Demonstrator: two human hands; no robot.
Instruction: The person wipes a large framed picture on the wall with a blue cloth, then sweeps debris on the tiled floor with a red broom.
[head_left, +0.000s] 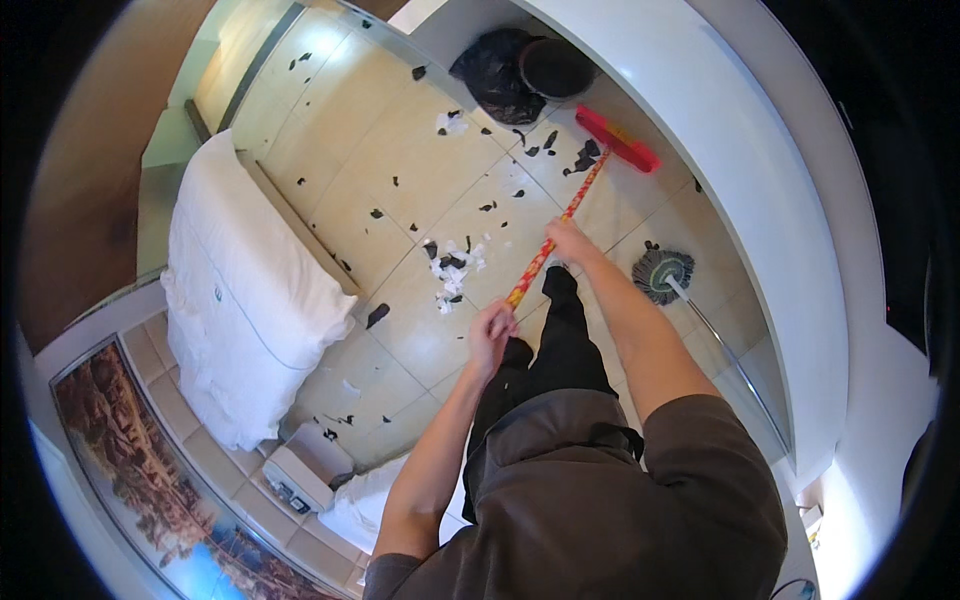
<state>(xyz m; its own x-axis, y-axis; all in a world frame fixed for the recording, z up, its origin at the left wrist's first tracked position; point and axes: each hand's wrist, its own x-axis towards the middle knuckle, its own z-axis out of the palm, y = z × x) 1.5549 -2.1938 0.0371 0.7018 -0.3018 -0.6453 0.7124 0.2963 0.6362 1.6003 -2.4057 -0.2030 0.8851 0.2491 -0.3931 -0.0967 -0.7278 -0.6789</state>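
Both of my hands grip the red and yellow patterned handle of a broom (577, 196). My left hand (493, 331) closes around the handle's near end, and my right hand (568, 240) holds it farther along. The broom's red head (618, 140) rests on the tiled floor (360, 157), far from me and to the right. Black scraps (587, 155) lie right beside the head. A pile of torn white paper and black scraps (451, 271) is on the floor to the left of my hands. More black bits are scattered across the tiles.
A dark bin (556, 69) and a black plastic bag (499, 75) stand under a white counter (720, 112). To the right, a mop (664, 276) leans with its metal pole against the counter. A white-covered bed (247, 292) and a nightstand (300, 469) are on the left.
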